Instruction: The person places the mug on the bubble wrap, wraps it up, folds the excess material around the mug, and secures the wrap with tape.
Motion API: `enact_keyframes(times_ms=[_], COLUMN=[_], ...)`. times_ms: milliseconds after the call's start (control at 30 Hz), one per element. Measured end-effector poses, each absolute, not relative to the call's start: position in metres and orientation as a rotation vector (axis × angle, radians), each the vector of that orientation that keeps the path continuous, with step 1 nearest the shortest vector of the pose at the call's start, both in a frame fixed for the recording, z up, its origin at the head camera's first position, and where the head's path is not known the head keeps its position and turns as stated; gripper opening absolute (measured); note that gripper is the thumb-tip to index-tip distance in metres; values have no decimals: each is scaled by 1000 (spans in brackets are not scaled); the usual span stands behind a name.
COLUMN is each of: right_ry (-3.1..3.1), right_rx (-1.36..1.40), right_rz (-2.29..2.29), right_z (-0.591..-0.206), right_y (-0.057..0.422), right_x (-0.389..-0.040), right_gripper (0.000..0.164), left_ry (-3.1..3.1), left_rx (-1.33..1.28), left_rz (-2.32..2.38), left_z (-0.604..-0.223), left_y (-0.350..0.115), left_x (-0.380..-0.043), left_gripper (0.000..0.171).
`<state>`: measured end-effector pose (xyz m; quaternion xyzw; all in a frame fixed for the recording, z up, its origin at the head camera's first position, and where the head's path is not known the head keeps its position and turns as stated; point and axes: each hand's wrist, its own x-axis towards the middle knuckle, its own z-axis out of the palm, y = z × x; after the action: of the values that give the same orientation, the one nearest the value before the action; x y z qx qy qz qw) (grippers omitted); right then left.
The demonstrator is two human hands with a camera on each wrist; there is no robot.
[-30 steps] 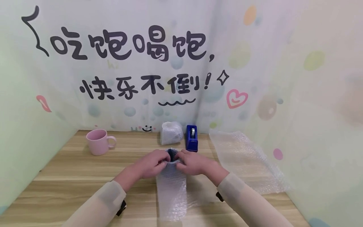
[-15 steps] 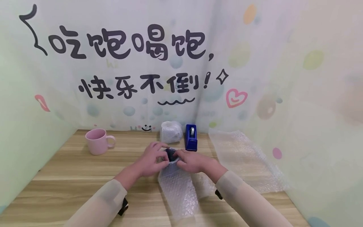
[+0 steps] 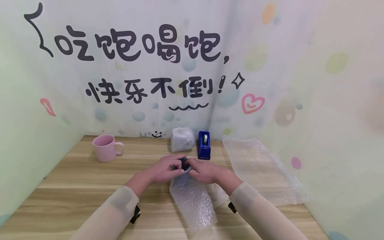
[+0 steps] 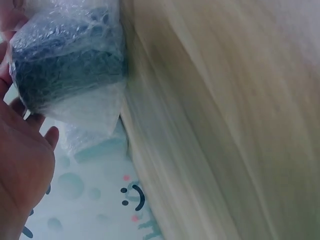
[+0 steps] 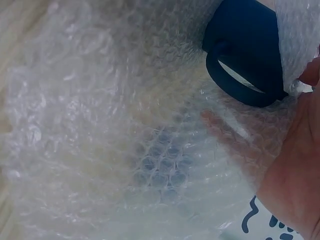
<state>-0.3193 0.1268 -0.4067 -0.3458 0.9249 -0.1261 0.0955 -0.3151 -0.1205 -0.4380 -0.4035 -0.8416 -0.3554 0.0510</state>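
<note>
Blue mug [image 5: 247, 45] mostly hidden w/in bubble wrap [image 3: 193, 200], head cam.

Black Chinese lettering [image 3: 136, 46] on pale wall [image 3: 192, 15], 吃饱喝饱, below it 快乐不倒!

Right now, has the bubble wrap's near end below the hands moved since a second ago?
Yes, rightward: in the head view, the bubble wrap's near end now lines up with the tape dispenser; before, it sat left.

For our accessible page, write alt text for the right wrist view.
A dark blue mug, its handle uncovered, is partly surrounded by clear bubble wrap that fills much of the view. The right hand is at the right edge.
</note>
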Motion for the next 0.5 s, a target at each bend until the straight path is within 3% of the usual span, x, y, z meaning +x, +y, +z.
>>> enact_keyframes(times_ms=[500], right_ry=[2747], right_rx=[-1033], right_rz=[-392], right_z=[-413], right_y=[127], right_x=[-318], right_gripper=[48], left_ry=[-2614], left_rx=[-1263], left_rz=[-883], left_z=[-434], left_y=[-121], left_x=[-310], left_gripper=[31])
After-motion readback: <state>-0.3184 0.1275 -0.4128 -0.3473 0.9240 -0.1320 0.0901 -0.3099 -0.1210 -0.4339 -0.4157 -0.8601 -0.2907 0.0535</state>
